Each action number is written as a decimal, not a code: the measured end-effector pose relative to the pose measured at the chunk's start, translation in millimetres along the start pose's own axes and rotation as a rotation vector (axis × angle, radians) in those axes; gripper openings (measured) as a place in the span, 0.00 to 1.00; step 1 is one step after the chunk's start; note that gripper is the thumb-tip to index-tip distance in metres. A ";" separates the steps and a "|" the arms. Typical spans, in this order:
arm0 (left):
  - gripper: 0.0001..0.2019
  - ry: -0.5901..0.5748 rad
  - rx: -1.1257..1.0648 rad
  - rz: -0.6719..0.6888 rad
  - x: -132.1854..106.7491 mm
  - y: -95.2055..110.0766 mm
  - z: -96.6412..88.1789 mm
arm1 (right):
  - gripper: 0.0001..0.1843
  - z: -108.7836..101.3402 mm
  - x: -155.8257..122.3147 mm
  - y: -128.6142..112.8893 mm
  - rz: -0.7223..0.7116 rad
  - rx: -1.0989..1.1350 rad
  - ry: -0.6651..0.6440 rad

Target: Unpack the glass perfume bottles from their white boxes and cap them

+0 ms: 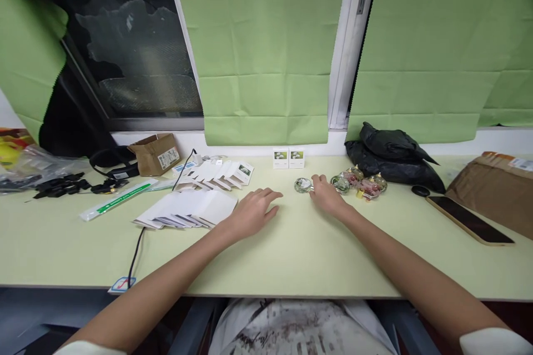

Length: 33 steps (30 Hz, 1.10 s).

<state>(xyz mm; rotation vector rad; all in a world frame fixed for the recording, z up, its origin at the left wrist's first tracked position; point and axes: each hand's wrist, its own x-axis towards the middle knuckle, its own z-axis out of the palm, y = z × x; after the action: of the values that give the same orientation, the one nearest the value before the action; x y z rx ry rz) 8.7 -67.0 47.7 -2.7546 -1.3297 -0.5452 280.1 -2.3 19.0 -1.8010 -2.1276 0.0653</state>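
Right hand (327, 195) pinched a glass ornament (303, 184) off the row; left hand (252, 212) lay flat, empty, steadying.

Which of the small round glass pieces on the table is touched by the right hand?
The clear glass piece at the left end of the row: the right hand touches it, while the coloured ones lie apart, further right.

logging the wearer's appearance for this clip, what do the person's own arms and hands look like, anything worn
Both arms are bare from the wrist up past the elbow, with the edge of a white sleeve showing at each bottom corner. The left hand and right hand are bare: no gloves, and no rings, watch or bracelets visible. No markings show.
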 end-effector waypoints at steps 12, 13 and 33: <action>0.25 0.106 -0.277 -0.039 19.7 -9.5 55.7 | 0.13 12.7 -15.9 -5.9 -0.026 -0.143 0.014; 0.25 0.104 -0.280 -0.040 20.1 -9.7 56.4 | 0.12 10.7 -17.5 -9.1 -0.045 -0.142 0.046; 0.17 0.005 -0.677 -0.104 25.9 11.9 49.8 | 0.12 2.5 -37.4 -37.9 -0.423 0.528 0.178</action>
<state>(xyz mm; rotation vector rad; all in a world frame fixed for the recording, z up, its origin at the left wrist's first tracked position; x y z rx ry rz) 47.4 -46.0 10.9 -3.1785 -1.5148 -1.2043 248.4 -45.1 17.7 -1.0075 -2.0647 0.3136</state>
